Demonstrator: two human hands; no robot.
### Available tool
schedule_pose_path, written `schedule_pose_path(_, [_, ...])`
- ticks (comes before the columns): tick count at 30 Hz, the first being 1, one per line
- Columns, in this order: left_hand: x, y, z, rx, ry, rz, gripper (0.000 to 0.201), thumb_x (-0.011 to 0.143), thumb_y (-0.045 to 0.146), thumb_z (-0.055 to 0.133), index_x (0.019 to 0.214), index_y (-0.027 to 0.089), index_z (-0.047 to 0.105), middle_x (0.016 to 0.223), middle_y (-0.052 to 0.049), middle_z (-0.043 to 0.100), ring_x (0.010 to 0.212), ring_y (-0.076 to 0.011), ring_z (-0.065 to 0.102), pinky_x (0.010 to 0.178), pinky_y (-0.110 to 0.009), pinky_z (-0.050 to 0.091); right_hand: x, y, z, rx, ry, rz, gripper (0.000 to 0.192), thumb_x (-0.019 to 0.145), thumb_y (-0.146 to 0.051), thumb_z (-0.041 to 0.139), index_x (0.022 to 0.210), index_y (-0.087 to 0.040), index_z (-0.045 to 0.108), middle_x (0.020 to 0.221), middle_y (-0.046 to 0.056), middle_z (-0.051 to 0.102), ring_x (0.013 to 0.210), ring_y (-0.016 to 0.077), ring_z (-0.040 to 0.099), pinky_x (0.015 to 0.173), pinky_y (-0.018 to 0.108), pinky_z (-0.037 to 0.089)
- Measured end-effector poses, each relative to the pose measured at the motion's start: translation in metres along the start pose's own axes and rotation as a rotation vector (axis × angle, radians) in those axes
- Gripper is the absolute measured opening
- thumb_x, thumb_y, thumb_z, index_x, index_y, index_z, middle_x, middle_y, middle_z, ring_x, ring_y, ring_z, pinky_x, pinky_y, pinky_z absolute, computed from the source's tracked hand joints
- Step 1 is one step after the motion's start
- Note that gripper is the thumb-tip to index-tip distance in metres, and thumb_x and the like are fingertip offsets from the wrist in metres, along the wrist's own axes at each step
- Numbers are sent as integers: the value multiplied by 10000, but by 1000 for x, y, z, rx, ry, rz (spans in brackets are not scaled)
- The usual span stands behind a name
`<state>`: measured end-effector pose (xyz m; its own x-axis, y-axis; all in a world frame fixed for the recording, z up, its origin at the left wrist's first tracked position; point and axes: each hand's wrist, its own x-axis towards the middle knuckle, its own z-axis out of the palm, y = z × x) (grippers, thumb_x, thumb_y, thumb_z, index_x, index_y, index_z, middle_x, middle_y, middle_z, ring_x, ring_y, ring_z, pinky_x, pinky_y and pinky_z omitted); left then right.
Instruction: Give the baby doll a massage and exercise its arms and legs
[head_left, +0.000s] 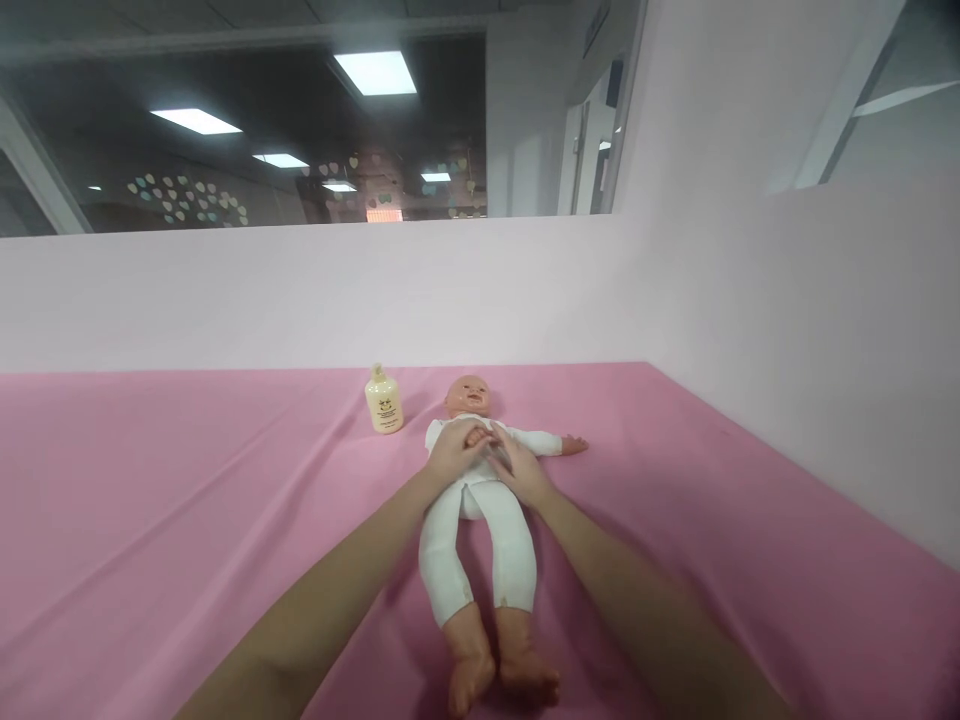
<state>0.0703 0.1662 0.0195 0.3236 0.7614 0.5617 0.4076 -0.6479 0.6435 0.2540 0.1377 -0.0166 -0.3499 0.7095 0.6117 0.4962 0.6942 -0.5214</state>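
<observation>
A baby doll (512,545) in a white body suit lies on its back, head away from me and bare feet toward me. My left hand (454,450) is closed around the doll's bent arm at its chest, and the doll's small hand (476,437) shows past my fingers. Over the other side of the chest, my right hand (520,468) has its fingers stretched out and apart, with the fingertips at that small hand. The doll's other arm (544,442) lies stretched out to the right. My hands cover much of its torso.
A pale yellow pump bottle (385,405) with a dark printed label stands upright left of the doll's head. A pink cloth (187,520) with creases covers the surface. White walls (315,300) border it behind and on the right, below a wide window (285,110).
</observation>
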Motion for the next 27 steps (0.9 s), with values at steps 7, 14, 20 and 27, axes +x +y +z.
schedule_pose_path(7, [-2,-1,10,316,-130,111,265,883,444,510,803,194,549,752,-18,587,731,-185,526,689,-321,396,-3,-10,2,-56,-14,12,601,914,-368,495,1457,-245,268,1318,85,544,1136,238,546,984,447,439])
schedule_pose_path(14, [-11,-8,11,126,-68,189,215,873,197,442,1072,202,525,1018,-86,596,998,-228,532,907,-397,411,-6,-18,5,-83,-5,33,611,914,-296,492,1469,-277,237,1233,77,581,1087,237,547,961,452,442])
schedule_pose_path(20, [-13,-9,5,155,-39,187,156,869,257,501,999,202,569,956,-70,631,924,-225,550,860,-386,406,-6,-20,-3,-53,-31,-19,479,927,-280,468,1397,-266,376,1181,56,608,1087,215,543,988,425,423])
schedule_pose_path(27, [-16,-9,-2,216,-43,142,266,863,470,544,841,213,610,795,-24,631,797,-199,548,791,-361,383,-2,-22,-5,69,-64,54,235,934,-239,434,1112,-230,587,1071,49,642,1018,191,573,934,385,434])
